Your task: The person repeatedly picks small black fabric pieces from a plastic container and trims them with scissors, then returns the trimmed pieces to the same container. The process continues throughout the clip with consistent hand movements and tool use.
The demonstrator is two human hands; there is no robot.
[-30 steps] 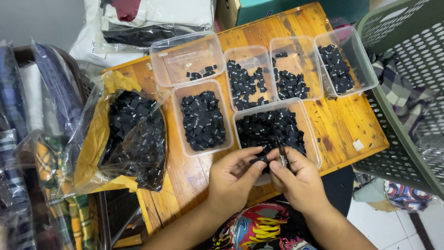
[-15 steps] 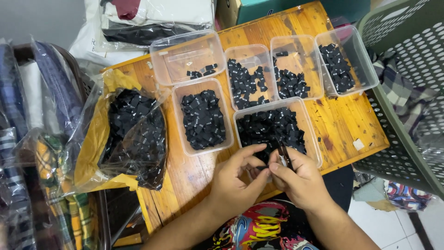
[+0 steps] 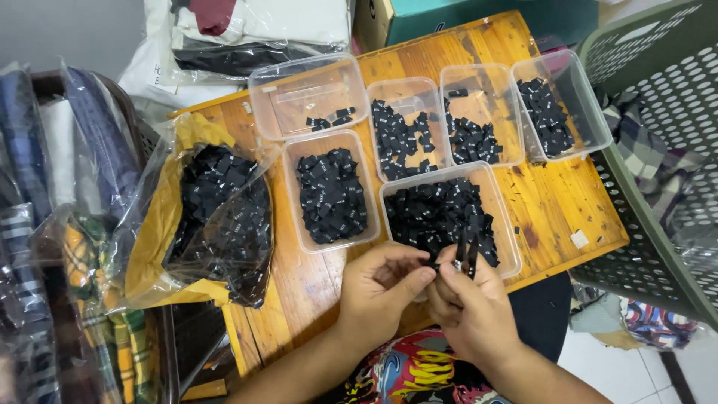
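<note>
Presently | black tags (image 3: 470, 254) pinched upright in right hand (image 3: 467, 310), closed on them | left hand (image 3: 385, 288) fingertips touching them, over front tub (image 3: 508, 224) | risk: tags could be dropped onto surface (image 3: 553, 202) if pinch loosens.

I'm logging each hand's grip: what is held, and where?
The right hand pinches small black tags by their lower ends; the left hand touches them with its fingertips.

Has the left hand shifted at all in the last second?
Yes, a little. The left hand has drawn in toward the right hand, judged against the near clear tub; its fingertips now meet the right hand's at the small black labels.
</note>
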